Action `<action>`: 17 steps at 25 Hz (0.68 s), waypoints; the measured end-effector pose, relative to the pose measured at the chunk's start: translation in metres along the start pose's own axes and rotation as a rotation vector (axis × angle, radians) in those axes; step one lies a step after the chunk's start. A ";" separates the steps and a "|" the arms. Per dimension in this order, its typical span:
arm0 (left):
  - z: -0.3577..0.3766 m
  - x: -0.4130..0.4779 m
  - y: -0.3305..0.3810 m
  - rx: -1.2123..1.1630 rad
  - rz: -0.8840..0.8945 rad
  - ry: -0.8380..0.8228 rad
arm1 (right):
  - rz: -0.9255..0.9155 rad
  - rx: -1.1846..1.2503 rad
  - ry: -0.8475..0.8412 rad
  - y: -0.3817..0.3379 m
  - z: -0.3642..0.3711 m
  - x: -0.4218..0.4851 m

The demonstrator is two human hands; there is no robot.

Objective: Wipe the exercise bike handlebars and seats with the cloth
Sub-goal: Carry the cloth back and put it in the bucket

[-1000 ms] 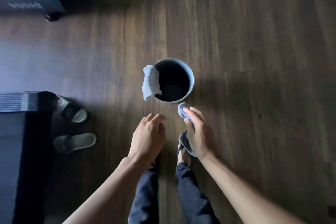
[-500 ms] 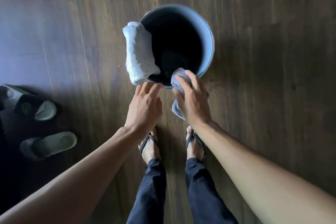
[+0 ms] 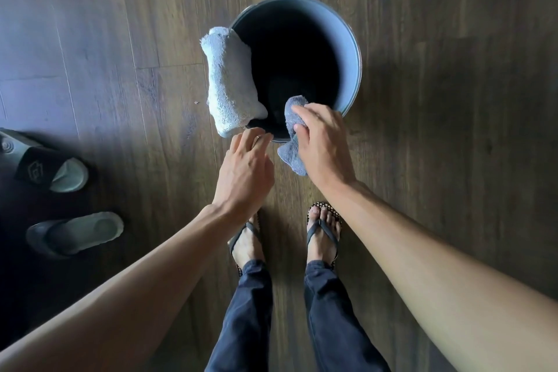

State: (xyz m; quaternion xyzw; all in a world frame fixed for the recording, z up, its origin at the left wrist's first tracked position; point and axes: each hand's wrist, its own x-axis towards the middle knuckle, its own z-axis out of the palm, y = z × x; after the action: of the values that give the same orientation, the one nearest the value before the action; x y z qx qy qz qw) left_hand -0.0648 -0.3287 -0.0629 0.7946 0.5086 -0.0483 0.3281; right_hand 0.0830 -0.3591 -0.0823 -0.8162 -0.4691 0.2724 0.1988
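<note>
right hand pinching a small grey terry cloth over the near rim of a bucket on a wooden floor

the right hand holds the small grey terry cloth, thumb and fingers curled round it; the cloth's upper end lies over the near rim of the round grey-blue bucket and its lower end hangs outside, above the dark wood-plank floor. the left hand is just beside it, fingers loosely bent and holding nothing, fingertips close to the same rim; whether they touch it cannot be told. a thick white folded towel drapes over the bucket's left rim. the bucket's inside is dark. the person's feet, in black flip-flops, stand just behind the bucket. two grey-green slippers lie on the floor well apart to the person's left.
</note>
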 end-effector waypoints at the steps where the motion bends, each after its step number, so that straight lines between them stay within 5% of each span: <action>1: 0.000 0.000 0.001 -0.006 -0.001 -0.005 | 0.022 -0.016 -0.049 0.000 -0.001 0.001; 7: -0.001 0.001 0.001 -0.022 0.007 -0.015 | -0.061 -0.109 -0.315 0.012 -0.022 -0.014; 12: -0.002 -0.002 0.000 -0.013 0.036 -0.018 | -0.165 -0.329 -0.340 0.012 -0.019 -0.003; 17: 0.000 -0.002 -0.003 -0.007 0.042 -0.008 | -0.071 -0.291 -0.424 0.007 -0.025 0.019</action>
State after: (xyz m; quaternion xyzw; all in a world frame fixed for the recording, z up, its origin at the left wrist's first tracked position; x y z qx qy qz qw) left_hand -0.0686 -0.3291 -0.0634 0.8037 0.4907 -0.0427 0.3339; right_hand 0.1111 -0.3476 -0.0723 -0.7440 -0.5628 0.3597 -0.0141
